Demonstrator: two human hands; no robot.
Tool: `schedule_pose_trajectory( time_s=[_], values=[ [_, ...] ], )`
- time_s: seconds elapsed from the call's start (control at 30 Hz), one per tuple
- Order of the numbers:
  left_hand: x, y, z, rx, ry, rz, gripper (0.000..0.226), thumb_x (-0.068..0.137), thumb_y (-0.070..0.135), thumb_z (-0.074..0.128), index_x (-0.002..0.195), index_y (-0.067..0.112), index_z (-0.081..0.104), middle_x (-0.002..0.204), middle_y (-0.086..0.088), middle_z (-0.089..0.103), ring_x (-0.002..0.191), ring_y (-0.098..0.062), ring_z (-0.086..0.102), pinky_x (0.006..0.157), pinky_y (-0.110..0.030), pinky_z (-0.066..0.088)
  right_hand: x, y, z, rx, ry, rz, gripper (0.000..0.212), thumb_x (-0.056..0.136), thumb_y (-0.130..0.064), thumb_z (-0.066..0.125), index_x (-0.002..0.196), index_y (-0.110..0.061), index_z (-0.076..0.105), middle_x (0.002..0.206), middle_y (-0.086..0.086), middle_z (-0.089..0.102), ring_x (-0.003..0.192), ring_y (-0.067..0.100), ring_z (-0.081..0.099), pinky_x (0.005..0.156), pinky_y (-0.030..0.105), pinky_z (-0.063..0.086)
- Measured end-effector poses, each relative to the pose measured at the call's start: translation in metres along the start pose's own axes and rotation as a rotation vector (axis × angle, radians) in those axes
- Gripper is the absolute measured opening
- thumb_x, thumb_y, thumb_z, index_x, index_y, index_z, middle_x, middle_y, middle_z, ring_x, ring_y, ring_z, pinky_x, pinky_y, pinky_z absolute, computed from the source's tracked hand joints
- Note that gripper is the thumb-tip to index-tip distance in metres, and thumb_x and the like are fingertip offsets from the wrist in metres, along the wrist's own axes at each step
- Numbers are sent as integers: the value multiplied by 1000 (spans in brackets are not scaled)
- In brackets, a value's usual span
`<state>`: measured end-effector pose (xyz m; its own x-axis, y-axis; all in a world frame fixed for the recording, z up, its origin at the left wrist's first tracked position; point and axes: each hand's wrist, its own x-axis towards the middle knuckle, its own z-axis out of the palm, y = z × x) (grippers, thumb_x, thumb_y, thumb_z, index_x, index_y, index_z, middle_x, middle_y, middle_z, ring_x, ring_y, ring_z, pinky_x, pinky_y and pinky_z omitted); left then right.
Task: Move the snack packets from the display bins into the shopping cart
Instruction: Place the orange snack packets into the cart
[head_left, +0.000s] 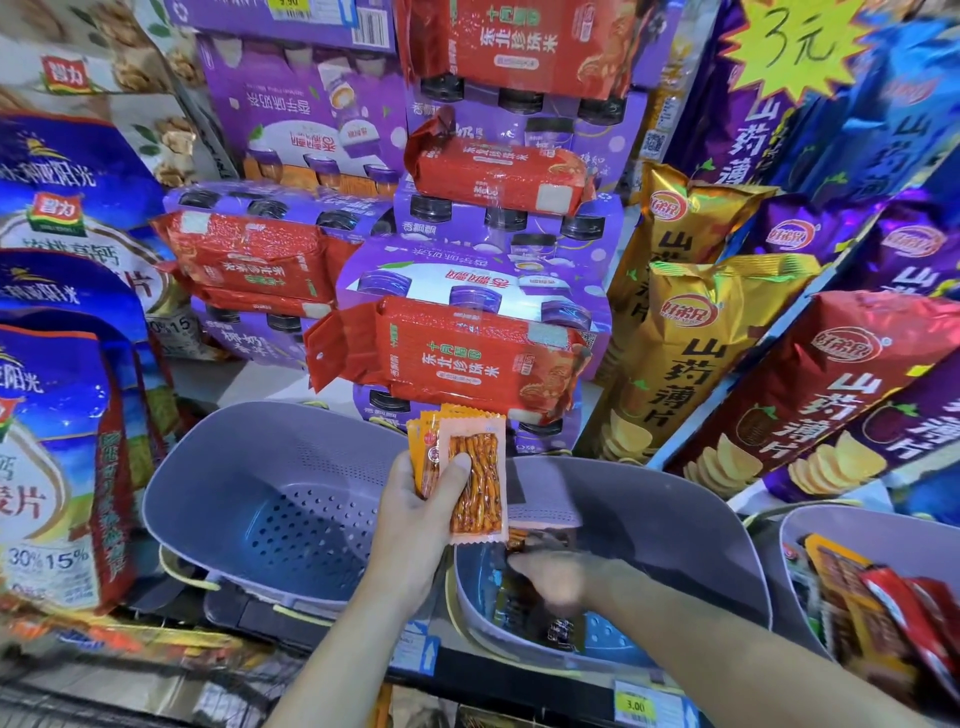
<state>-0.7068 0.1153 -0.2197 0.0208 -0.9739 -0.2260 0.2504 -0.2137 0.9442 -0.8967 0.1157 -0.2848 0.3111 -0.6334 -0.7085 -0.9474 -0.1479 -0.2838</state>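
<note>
My left hand (415, 512) holds a small stack of orange snack packets (475, 478) upright above the gap between two grey display bins. The front packet is clear and shows brown strips. My right hand (558, 574) reaches down into the middle bin (670, 525), blurred, with its fingers on dark snack packets (563, 631) lying inside; whether it grips one I cannot tell. The left bin (234, 467) shows only its perforated bottom. A third bin (852, 535) at the right holds red and brown packets (893, 608). The shopping cart's wire edge (104, 696) shows dimly at the bottom left.
Stacked purple drink cartons with red rice packs (467, 358) rise directly behind the bins. Tall chip bags (691, 353) lean at the right, blue and white bags (57, 457) crowd the left. A yellow price tag (635, 705) marks the shelf edge below.
</note>
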Motion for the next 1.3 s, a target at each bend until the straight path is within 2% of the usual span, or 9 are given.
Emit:
schedule_pose_trajectory(
  time_s=[0.07,0.33,0.53,0.7,0.77,0.93,1.1,1.17,1.3],
  values=[
    [0,1,0,4,-7,0,46,75,62,79,112,36,68,113,1,81,104,-20,79,82,-35,65,-3,0,0,59,48,-13,43,105,-16,54,147,-8,51,145,18,56,133,36,54,108,41,43],
    [-1,2,1,-6,5,2,33,79,58,79,106,41,70,114,-1,81,106,-22,78,90,-45,62,7,16,4,88,-48,90,44,98,-15,63,141,-11,55,137,16,61,125,36,59,102,44,49],
    [-3,4,2,-17,6,7,31,80,55,78,106,40,70,113,-1,81,104,-21,79,79,-32,65,8,18,2,-9,-193,119,47,97,-6,53,144,-10,49,141,13,54,125,31,55,101,40,48],
    [-2,4,2,-35,7,7,39,79,55,80,110,36,69,113,-1,81,104,-21,79,77,-28,64,0,20,-9,-35,-212,62,43,89,-27,76,126,-12,58,124,9,61,97,23,56,80,37,47],
    [-3,4,2,-34,2,3,40,76,59,80,109,38,70,113,-1,81,104,-21,79,78,-28,64,-8,24,-16,22,-174,37,49,85,-33,82,122,-11,59,118,8,62,95,24,56,82,37,48],
    [-4,7,2,-30,-5,0,36,74,59,80,106,44,70,114,1,81,104,-19,79,77,-28,64,-44,40,-43,599,-10,-50,42,81,-33,85,116,-17,69,115,-1,76,109,19,71,101,39,53],
    [-6,8,4,-4,6,4,32,79,55,79,107,43,70,114,2,81,105,-19,78,78,-30,65,-76,42,-58,1393,119,-329,54,78,-22,91,125,-6,67,127,24,69,119,39,67,99,48,56],
    [-6,9,4,13,-4,4,31,82,54,79,109,43,69,116,2,80,107,-20,78,85,-38,64,-82,30,-66,1551,152,-438,51,81,-21,89,126,-10,68,132,27,65,123,43,64,98,49,56],
    [-9,14,8,5,-48,-15,39,82,53,79,116,39,68,120,3,79,110,-21,77,90,-46,63,-77,-4,-74,1590,267,-465,44,83,-22,87,124,-16,70,131,21,68,121,39,67,94,49,58]
  ],
)
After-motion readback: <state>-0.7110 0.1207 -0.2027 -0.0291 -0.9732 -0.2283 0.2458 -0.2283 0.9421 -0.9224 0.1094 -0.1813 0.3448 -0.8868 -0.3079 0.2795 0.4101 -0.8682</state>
